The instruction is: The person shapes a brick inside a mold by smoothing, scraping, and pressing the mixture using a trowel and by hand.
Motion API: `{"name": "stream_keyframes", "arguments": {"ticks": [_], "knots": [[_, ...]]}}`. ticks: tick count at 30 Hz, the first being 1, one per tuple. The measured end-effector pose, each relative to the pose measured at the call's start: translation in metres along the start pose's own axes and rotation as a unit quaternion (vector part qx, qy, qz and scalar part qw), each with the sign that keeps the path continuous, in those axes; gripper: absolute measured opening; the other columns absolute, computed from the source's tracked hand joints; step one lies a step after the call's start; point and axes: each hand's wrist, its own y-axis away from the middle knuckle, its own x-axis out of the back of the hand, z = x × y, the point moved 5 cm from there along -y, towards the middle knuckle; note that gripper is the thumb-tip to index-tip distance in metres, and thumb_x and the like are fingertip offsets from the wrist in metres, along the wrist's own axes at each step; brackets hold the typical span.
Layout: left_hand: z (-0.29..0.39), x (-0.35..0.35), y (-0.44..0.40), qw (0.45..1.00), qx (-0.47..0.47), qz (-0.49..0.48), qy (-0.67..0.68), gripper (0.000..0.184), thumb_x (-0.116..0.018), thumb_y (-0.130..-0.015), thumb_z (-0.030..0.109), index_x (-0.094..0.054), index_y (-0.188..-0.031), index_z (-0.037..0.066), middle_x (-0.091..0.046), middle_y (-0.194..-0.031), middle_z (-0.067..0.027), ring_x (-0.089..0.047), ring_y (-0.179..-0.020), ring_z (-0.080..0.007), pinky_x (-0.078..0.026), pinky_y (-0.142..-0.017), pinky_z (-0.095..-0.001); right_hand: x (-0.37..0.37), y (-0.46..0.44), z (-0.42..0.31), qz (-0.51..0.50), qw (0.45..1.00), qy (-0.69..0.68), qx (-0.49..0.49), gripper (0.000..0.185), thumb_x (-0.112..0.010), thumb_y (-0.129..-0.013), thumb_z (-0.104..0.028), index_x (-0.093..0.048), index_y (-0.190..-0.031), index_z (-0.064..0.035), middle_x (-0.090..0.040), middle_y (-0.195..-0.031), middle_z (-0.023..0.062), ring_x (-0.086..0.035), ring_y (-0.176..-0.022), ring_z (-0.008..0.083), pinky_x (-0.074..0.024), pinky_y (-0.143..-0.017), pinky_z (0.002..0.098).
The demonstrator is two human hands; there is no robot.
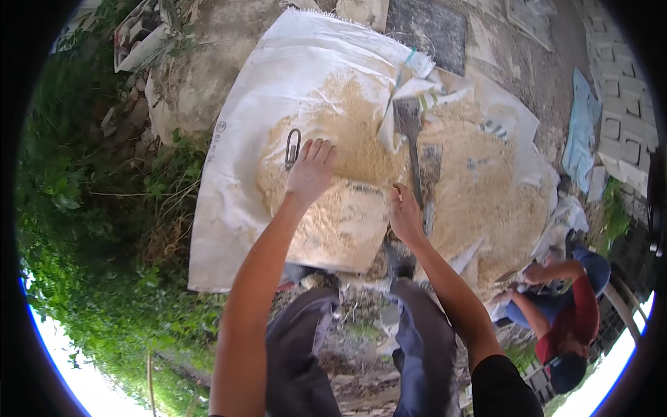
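My left hand (313,167) lies palm down with its fingers stretched out, at the far edge of a pale, sand-covered slab-like piece (340,233). Close by its fingertips is a long metal loop (292,148), resting on the tan sandy material (347,132). My right hand (406,214) is at the right side of the pale piece, fingers loosely bent and nothing visible in them. Just beyond it lies a shovel (408,118), its handle running toward me. A large white woven sack sheet (222,201) is spread under the sandy material.
More sandy material (486,187) covers sheeting at the right. A co-worker (573,313) in a red top crouches at the lower right, holding a flat tool. Green plants (90,257) line the left. A dark square plate (427,31) lies at the back, pale blocks (622,97) at far right.
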Motion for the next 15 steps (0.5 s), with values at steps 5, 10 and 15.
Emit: {"name": "stream_keyframes", "arguments": {"ticks": [5, 10, 15], "knots": [[0.049, 0.042, 0.038, 0.980, 0.144, -0.086, 0.103, 0.028, -0.057, -0.083, 0.008, -0.057, -0.110, 0.001, -0.050, -0.122, -0.0157, -0.046, -0.118, -0.0325, -0.037, -0.102, -0.0446, 0.029, 0.099, 0.017, 0.032, 0.994, 0.088, -0.063, 0.036, -0.054, -0.092, -0.020, -0.053, -0.119, 0.0042, -0.058, -0.113, 0.0245, -0.055, -0.107, 0.0397, -0.0424, -0.093, 0.0449], [0.072, 0.051, 0.124, 0.920, 0.220, -0.204, 0.250, 0.012, -0.054, -0.087, 0.011, -0.056, -0.096, 0.004, -0.062, -0.096, -0.0175, -0.059, -0.097, -0.0364, -0.045, -0.087, -0.0461, 0.091, 0.232, 0.048, 0.122, 0.966, 0.099, -0.204, 0.036, -0.058, -0.089, -0.022, -0.056, -0.115, 0.0015, -0.057, -0.113, 0.0252, -0.053, -0.110, 0.0396, -0.0403, -0.095, 0.0448], [0.047, 0.049, 0.244, 0.878, 0.289, -0.227, 0.306, 0.014, -0.053, -0.088, 0.018, -0.057, -0.095, 0.006, -0.065, -0.092, -0.0180, -0.063, -0.088, -0.0373, -0.050, -0.076, -0.0455, 0.096, 0.342, 0.068, 0.139, 0.941, 0.125, -0.281, 0.032, -0.059, -0.087, -0.023, -0.060, -0.110, -0.0010, -0.058, -0.111, 0.0249, -0.052, -0.110, 0.0390, -0.0399, -0.096, 0.0434]]}}
